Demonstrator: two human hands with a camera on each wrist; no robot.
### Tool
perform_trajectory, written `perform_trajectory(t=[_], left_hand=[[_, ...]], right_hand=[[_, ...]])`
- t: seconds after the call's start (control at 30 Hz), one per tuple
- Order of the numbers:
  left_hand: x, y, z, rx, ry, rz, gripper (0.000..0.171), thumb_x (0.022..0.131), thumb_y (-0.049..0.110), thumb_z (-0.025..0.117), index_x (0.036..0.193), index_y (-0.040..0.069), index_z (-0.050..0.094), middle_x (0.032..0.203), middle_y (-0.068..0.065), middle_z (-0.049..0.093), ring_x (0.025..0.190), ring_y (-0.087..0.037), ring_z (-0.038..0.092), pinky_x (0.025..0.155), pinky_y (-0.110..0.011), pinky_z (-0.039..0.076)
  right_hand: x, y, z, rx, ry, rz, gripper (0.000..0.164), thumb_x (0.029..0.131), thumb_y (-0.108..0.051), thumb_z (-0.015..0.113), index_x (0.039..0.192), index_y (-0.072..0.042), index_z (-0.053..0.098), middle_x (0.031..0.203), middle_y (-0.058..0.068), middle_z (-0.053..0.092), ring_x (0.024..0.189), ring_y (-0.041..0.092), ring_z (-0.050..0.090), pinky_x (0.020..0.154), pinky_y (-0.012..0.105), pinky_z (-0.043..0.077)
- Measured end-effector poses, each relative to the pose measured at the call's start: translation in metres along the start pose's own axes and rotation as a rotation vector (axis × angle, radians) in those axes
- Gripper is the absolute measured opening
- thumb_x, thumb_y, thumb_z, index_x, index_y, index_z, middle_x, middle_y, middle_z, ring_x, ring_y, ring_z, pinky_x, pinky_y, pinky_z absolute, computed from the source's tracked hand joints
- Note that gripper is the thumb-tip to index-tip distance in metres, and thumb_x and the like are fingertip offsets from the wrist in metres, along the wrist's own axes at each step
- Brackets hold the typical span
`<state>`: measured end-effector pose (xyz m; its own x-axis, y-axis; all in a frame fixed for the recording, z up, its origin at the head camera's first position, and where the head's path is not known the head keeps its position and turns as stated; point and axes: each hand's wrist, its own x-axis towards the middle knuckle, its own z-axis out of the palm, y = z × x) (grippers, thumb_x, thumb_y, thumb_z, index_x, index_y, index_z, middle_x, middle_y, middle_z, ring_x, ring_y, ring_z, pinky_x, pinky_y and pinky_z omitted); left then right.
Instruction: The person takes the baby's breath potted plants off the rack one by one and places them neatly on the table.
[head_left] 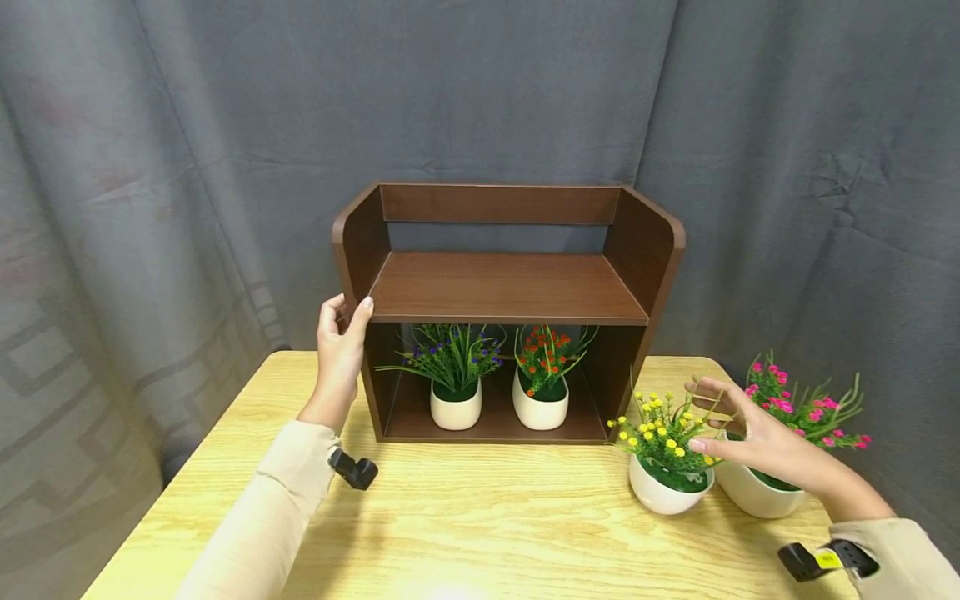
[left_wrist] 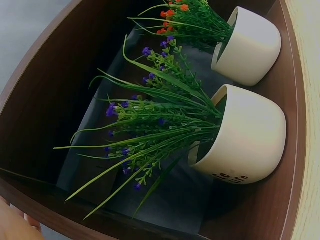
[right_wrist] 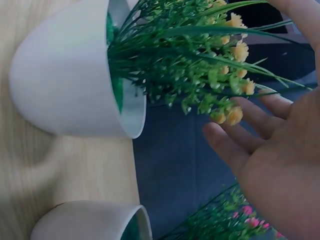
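Observation:
A dark brown two-tier wooden shelf (head_left: 510, 287) stands on the table. My left hand (head_left: 341, 350) holds its left side panel, thumb at the front edge and fingers on the outer side. Over a white pot of yellow flowers (head_left: 663, 483) hovers my right hand (head_left: 761, 442), fingers spread and loosely bent. In the right wrist view, the fingers (right_wrist: 227, 147) come close to the yellow blossoms; whether they touch cannot be told. A white pot of pink flowers (head_left: 761, 492) stands just right of the yellow one, partly behind the right hand.
On the lower tier sit a white pot of purple flowers (head_left: 456, 410) and a white pot of orange-red flowers (head_left: 542, 408), side by side. The light wood table (head_left: 465, 517) extends in front of the shelf. A grey curtain (head_left: 487, 92) hangs behind.

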<state>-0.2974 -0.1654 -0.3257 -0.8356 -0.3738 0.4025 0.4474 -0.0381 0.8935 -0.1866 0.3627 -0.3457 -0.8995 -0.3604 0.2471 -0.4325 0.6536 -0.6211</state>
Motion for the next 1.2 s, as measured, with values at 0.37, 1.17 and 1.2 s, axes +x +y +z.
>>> perform_trajectory(t=[0.37, 1.17, 1.2], left_hand=[[-0.003, 0.000, 0.000, -0.005, -0.008, 0.000, 0.027, 0.098, 0.026, 0.066, 0.119, 0.016, 0.054, 0.108, 0.001, 0.052, 0.100, -0.013, 0.048, 0.088, -0.027, 0.038], [-0.002, 0.004, 0.001, -0.013, -0.010, -0.003, 0.027, 0.098, 0.023, 0.065, 0.121, 0.014, 0.053, 0.107, 0.001, 0.051, 0.100, -0.012, 0.047, 0.088, -0.027, 0.038], [-0.002, 0.004, 0.001, -0.011, -0.010, -0.004, 0.027, 0.099, 0.023, 0.065, 0.122, 0.014, 0.053, 0.108, 0.001, 0.051, 0.100, -0.012, 0.047, 0.088, -0.027, 0.037]], right_hand=[[0.018, -0.016, -0.006, -0.004, 0.053, -0.029, 0.069, 0.096, -0.009, 0.067, 0.152, -0.007, 0.027, 0.144, 0.018, 0.043, 0.121, 0.009, 0.047, 0.085, 0.013, 0.043], [0.068, -0.065, -0.026, 0.010, 0.089, 0.051, 0.065, 0.106, -0.029, 0.053, 0.157, -0.007, 0.019, 0.148, 0.024, 0.040, 0.131, 0.041, 0.045, 0.099, 0.032, 0.043], [0.071, -0.066, -0.026, 0.020, 0.089, 0.072, 0.067, 0.106, -0.032, 0.052, 0.157, -0.006, 0.018, 0.149, 0.025, 0.039, 0.132, 0.044, 0.043, 0.102, 0.041, 0.042]])
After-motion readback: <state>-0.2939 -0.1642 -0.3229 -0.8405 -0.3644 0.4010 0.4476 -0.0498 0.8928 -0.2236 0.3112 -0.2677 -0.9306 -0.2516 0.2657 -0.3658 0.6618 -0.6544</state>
